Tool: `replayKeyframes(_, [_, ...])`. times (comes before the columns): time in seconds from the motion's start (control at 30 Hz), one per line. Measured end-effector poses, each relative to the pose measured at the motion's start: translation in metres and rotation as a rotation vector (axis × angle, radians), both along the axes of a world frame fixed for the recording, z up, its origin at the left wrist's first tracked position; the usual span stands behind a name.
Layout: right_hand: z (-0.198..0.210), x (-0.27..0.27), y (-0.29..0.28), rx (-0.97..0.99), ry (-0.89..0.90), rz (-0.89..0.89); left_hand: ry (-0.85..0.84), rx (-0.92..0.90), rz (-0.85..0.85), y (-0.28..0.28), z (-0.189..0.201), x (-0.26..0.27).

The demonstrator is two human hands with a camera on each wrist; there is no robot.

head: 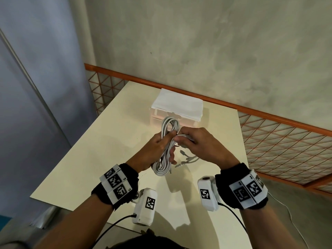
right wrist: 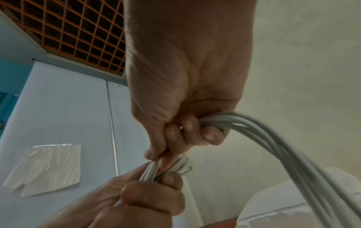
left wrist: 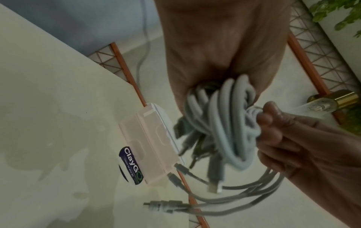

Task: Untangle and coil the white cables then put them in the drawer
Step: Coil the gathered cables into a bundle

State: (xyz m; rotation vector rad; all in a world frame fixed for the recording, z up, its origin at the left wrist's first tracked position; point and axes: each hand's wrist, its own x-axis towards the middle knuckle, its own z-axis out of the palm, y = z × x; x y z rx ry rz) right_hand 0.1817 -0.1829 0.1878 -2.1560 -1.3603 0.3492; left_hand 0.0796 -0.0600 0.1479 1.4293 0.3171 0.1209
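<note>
White cables, gathered into a long looped bundle, hang in the air above the middle of the worktop. I have my left hand wrapped around the bundle's waist, fingers curled tight on it. My right hand grips several loose strands that lead off the bundle, fingers closed on them. The free plug ends dangle below my right hand. The small translucent drawer unit sits near the worktop's far edge, just beyond the cables, with white paper on its top.
</note>
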Motion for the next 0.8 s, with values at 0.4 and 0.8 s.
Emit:
replayKeyframes(0.4, [0.024, 0.014, -0.010, -0.001, 0.043, 0.028, 0.118, 0.102, -0.236, -0.004, -0.007, -0.008])
replayKeyframes(0.8, [0.013, 0.011, 0.003, 0.007, -0.009, 0.046, 0.237, 0.081, -0.334, -0.009, -0.017, -0.004])
